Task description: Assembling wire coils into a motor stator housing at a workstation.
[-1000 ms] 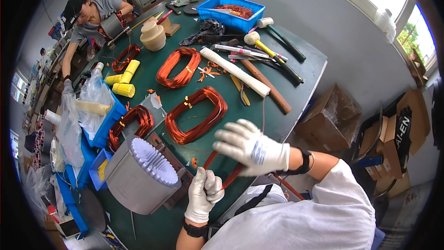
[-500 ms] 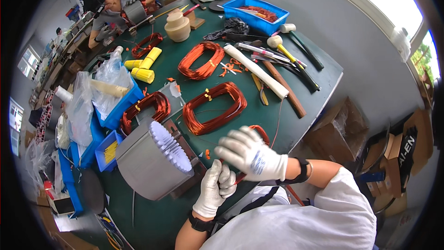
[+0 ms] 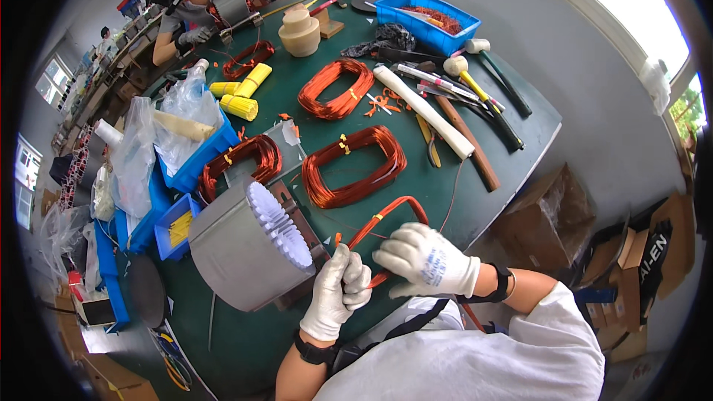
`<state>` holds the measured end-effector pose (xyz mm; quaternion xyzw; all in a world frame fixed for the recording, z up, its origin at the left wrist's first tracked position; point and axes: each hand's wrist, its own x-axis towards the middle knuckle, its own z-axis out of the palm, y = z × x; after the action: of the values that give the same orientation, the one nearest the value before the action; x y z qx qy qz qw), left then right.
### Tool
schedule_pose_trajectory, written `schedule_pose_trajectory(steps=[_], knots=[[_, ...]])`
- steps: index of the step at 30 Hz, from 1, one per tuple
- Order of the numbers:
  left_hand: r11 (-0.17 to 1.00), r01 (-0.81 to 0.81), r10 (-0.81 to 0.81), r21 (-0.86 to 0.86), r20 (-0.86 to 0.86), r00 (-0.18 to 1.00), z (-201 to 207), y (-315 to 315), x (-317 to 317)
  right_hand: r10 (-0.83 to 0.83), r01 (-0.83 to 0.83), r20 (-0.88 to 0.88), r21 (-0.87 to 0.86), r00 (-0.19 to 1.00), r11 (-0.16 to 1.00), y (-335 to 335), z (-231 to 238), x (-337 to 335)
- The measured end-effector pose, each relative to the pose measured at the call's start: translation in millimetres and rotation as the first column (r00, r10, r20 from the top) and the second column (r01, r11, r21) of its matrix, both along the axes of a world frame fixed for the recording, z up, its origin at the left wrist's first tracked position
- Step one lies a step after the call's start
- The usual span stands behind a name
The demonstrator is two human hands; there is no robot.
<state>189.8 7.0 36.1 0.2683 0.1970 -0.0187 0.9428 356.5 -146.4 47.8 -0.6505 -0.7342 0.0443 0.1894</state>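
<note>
Both my hands wear white gloves. My left hand [image 3: 336, 298] is closed on the near left side of a small copper wire coil [image 3: 364, 233], bound with a yellow tie. A small orange tip [image 3: 338, 238] shows just above the left thumb. My right hand [image 3: 429, 260] lies over the coil's right side with its fingers curled; what they grip is hidden. Left of my hands lies a grey metal stator core [image 3: 238, 252], its slots lined with white. Beyond my hands, a larger copper coil [image 3: 355, 167] with yellow ties rests on the green table [image 3: 416, 178].
Further copper coils [image 3: 336, 89] lie beyond. At the right are a white tube [image 3: 423, 111], a wooden handle [image 3: 468, 145] and mallets [image 3: 486, 100]. Blue bins [image 3: 197, 152] and yellow bundles [image 3: 239, 106] stand left. A co-worker [image 3: 194, 0] works at the far left.
My right hand has come down and its fingers have curled in. The small coil shows more, standing further out beyond my hands. The head view has shifted slightly.
</note>
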Motion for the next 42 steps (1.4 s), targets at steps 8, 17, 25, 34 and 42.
schedule_pose_trajectory(steps=[8,17,25,34,42], knots=[[0.953,0.025,-0.017,0.303,-0.028,0.999,5.6,-8.9,2.3,-0.129,0.164,-0.159,0.230,0.979,0.959,-1.3,9.9,11.7],[0.801,0.020,-0.053,0.598,0.038,0.998,-6.3,-19.5,3.5,-0.301,0.347,-0.283,0.129,0.911,0.929,13.1,12.1,14.6],[0.678,-0.057,0.026,0.733,0.054,0.998,-10.2,-13.1,-6.8,-0.288,0.306,-0.113,0.215,0.951,0.927,24.4,38.5,36.5],[0.988,0.041,-0.060,0.152,0.124,0.990,-31.2,-21.7,-2.8,-0.084,0.083,-0.090,-0.013,0.992,0.996,1.7,-2.5,49.2],[0.980,-0.040,0.020,0.197,0.102,0.995,-19.7,-24.0,8.4,0.005,-0.022,0.089,0.189,0.996,0.982,24.5,54.3,-10.9]])
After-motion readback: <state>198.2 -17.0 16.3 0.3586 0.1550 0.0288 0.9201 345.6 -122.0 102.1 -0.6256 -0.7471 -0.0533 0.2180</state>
